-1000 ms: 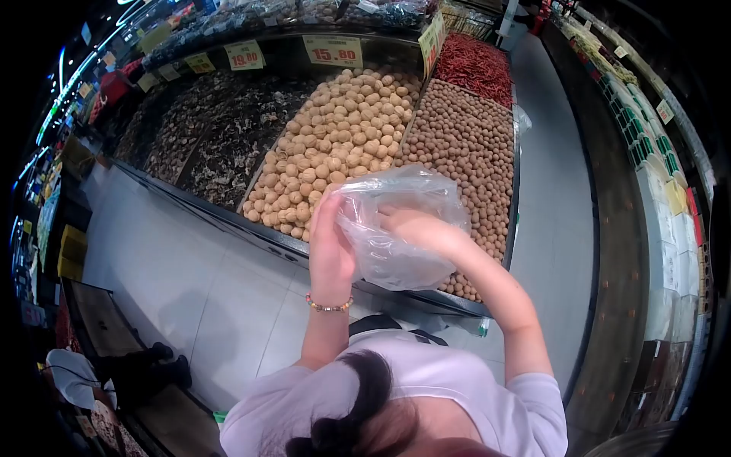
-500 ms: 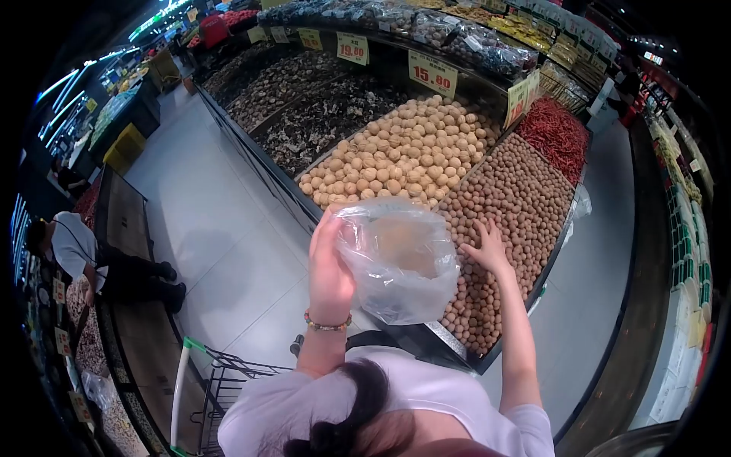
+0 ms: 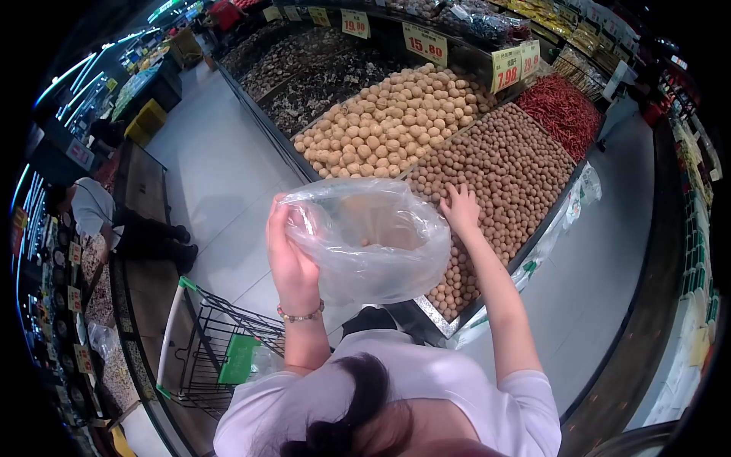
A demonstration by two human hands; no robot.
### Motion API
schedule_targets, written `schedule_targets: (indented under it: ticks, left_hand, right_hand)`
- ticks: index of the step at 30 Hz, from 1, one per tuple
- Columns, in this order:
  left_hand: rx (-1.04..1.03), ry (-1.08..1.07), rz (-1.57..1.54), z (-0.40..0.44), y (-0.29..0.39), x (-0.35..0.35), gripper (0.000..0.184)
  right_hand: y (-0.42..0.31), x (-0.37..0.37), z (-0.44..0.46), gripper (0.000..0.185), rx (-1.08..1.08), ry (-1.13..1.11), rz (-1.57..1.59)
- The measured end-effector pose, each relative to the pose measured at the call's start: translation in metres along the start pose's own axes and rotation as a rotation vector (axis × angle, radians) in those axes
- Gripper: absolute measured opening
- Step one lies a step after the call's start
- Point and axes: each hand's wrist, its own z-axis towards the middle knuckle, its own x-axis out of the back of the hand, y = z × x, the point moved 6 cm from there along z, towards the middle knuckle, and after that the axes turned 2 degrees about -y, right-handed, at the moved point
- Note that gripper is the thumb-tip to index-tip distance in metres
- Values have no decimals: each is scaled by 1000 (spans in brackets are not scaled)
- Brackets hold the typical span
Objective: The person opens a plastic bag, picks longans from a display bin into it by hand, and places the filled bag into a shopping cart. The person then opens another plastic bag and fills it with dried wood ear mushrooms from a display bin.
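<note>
My left hand point(image 3: 293, 255), with a beaded bracelet at the wrist, grips the left rim of a clear plastic bag point(image 3: 373, 266). The bag's mouth gapes upward, and a small brown round thing shows inside. My right hand point(image 3: 461, 209) rests on the small brown round nuts point(image 3: 502, 175), just right of the bag, its fingers spread and bent; whether a nut lies under them is hidden. Larger pale walnuts point(image 3: 381, 126) fill the neighbouring section, beyond the bag.
Red dried chillies point(image 3: 560, 114) and dark dried goods point(image 3: 327, 76) share the display. Price signs point(image 3: 425, 43) stand behind. A shopping cart point(image 3: 228, 346) is at lower left; a person point(image 3: 114, 221) stands at the far-left counter. Shelves point(image 3: 697, 244) line the right.
My right hand came out of the bag and moved onto the brown nuts. The bag now opens wider, held by my left hand. The view has shifted, showing the cart.
</note>
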Motion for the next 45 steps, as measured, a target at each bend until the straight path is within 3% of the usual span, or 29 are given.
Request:
schedule_targets:
  ticks: [3, 8, 11, 18, 22, 25, 27, 29, 32, 33, 35, 37, 41, 43, 45]
  left_hand:
    - [16, -24, -21, -6, -3, 0, 7]
    - [-9, -55, -11, -9, -12, 0, 6]
    - [-2, -23, -10, -6, -15, 1, 7]
    - [34, -108, 32, 8, -28, 1, 9]
    - [59, -198, 40, 13, -37, -10, 9]
    - [71, -233, 61, 13, -42, -17, 9]
    - [72, -241, 70, 14, -44, -19, 9]
    - [62, -231, 82, 14, -44, -18, 9]
    - [58, -218, 90, 12, -42, -15, 9]
    - [55, -241, 92, 13, -42, -14, 9]
    - [54, -283, 98, 14, -43, -9, 9]
    - [77, -279, 90, 13, -45, -9, 9]
    - [153, -329, 59, 24, -57, -11, 10]
    - [191, -336, 16, 29, -57, -15, 13]
    - [231, -332, -11, 38, -51, -15, 16]
  right_hand:
    - [2, -5, 5, 38, 25, 1, 25]
    - [4, -2, 9, 26, 129, 183, 69]
    - [7, -4, 13, 25, 57, 61, 149]
    - [23, 12, 28, 22, -147, 269, 465]
    - [42, 12, 40, 27, -473, 287, 936]
    - [40, 8, 38, 29, -385, 197, 696]
    - [44, -4, 28, 31, -464, 83, 664]
    - [49, -11, 25, 31, -426, 167, 587]
    - [51, 2, 26, 28, -498, 218, 806]
    - [45, 13, 33, 25, -425, 286, 915]
    - [11, 63, 39, 22, -418, 174, 1385]
    - [-29, 119, 40, 20, -304, 95, 1599]
    - [-122, 189, 6, 19, -23, -397, 1670]
    - [-161, 181, -12, 15, 86, -661, 1407]
    - [-188, 135, -16, 15, 215, -751, 1422]
